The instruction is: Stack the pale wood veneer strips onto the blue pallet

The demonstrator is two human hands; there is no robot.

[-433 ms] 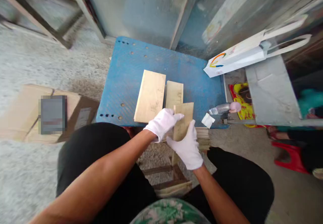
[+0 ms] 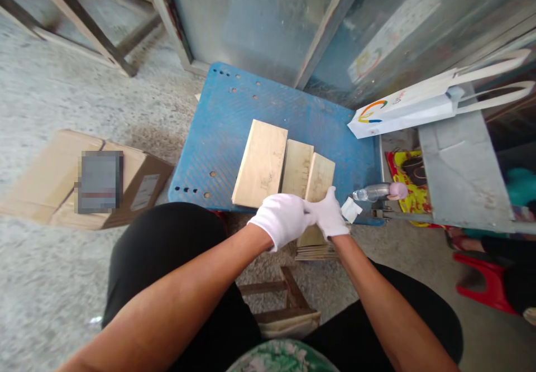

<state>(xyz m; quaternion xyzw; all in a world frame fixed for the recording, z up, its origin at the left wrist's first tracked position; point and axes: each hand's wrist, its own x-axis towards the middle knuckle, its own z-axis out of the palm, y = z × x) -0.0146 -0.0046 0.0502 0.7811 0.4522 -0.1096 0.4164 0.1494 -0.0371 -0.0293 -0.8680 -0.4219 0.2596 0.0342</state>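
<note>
My left hand [image 2: 283,220], in a white glove, is closed in front of me, its fingertips meeting those of my right hand; what it may pinch is hidden. My right hand [image 2: 329,215], also gloved, lies across the wooden board [image 2: 321,172], thumb stretched out along the right edge and fingers pointing left. That board rests on a stack of thin boards [image 2: 317,252] at the near edge of the blue table. To the left lie a narrow board pile [image 2: 297,162] and a wider, paler board pile [image 2: 263,160], side by side.
The blue plastic table [image 2: 218,137] has a clear bottle with a pink cap [image 2: 377,191] and a white scrap of paper [image 2: 351,209] at right. A white paper bag [image 2: 402,112] leans behind. A cardboard box [image 2: 144,162] stands left. A red stool [image 2: 486,282] is at right.
The board that both hands held tilted now lies flat on the near stack. My hands have come together over it, the left one moving right. The whole view has shifted slightly.
</note>
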